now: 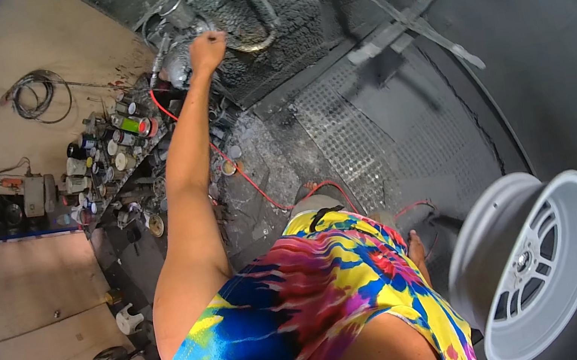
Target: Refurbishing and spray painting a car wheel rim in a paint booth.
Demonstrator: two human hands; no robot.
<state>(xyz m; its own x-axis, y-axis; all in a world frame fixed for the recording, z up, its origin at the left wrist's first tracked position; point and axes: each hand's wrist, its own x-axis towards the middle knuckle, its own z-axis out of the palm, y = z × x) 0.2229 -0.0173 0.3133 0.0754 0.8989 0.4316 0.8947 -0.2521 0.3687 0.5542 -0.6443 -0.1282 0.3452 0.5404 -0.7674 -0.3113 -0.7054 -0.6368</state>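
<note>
My left arm reaches far forward. At its end my left hand (208, 51) is closed in a fist, and whatever its fingers hold, if anything, is hidden. Right beside it, partly behind it, is a silver-coated spray gun (179, 67). A metal cup (177, 12) stands just beyond the fist. A thin red hose (242, 175) runs from the gun down to the floor near my feet. At the right, a light grey wheel rim (540, 267) shows its spoked face, tilted. My right hand is out of sight.
A cluttered shelf with several paint cans (125, 161) lies left of my arm. A coated cross-shaped stand (408, 21) is at the far right, beyond a perforated floor mat (342, 133). A coiled cable (41, 95) hangs on the left wall. A fan (111, 358) stands lower left.
</note>
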